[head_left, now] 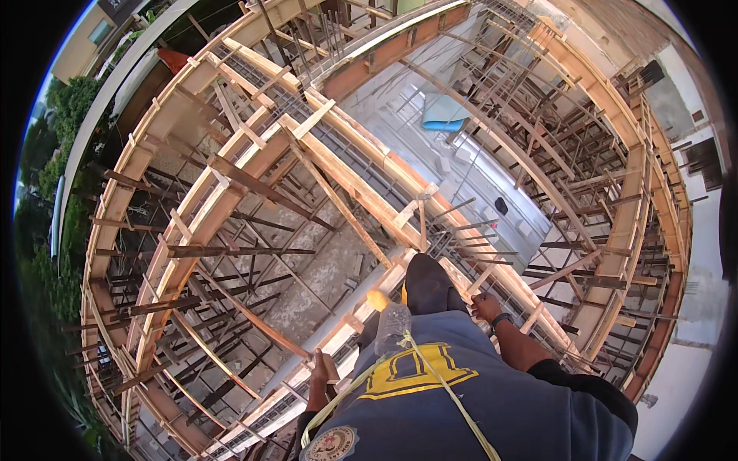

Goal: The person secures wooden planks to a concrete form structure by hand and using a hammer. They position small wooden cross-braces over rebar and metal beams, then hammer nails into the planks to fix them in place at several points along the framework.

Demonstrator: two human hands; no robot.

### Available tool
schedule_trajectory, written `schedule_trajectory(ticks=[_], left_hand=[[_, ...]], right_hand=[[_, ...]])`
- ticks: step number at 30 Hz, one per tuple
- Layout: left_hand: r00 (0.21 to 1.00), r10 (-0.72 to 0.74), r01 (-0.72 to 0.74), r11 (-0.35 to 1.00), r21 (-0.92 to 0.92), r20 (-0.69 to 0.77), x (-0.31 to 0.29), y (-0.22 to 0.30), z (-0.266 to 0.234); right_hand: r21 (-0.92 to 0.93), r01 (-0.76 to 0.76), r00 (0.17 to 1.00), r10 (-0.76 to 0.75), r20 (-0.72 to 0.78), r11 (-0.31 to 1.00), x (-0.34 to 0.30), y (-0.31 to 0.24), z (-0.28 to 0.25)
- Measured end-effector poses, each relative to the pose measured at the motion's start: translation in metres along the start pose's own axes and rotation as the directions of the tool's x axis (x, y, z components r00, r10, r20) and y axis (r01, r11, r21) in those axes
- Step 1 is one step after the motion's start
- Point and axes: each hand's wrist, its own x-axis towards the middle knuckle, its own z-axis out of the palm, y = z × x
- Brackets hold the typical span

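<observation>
My left hand (320, 375) is at the wooden formwork board (347, 332) on my left, its fingers closed round the wood at the edge. On the other side, my right hand (486, 307) is curled over the top of another formwork board (530, 306), with a dark band on the wrist. Between them is my dark trousered knee (427, 278). A clear plastic bottle (393, 326) with a yellow cap hangs on my chest from a pale yellow cord (453, 403). Steel reinforcing bars (469, 238) run inside the beam form ahead.
Long timber beam forms (350, 180) cross the site, with curved ones (165, 280) at left and right (619, 253). Many props and braces stand below. A lower floor (315, 280) shows far down through the gaps. A light blue sheet (443, 113) lies on the grey deck (388, 100).
</observation>
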Motion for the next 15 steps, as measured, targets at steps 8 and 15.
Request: schedule_trajectory(ticks=[8,15], left_hand=[[0.91,0.314,-0.316,0.948,-0.036,0.27,0.016,-0.045,0.056],[0.995,0.095,-0.092,0.991,-0.096,0.033,0.063,0.082,0.073]], right_hand=[[-0.596,0.314,0.948,-0.276,0.157,0.739,0.035,-0.008,0.009],[0.015,0.022,0.991,-0.024,0.135,1.0,0.12,-0.15,-0.001]])
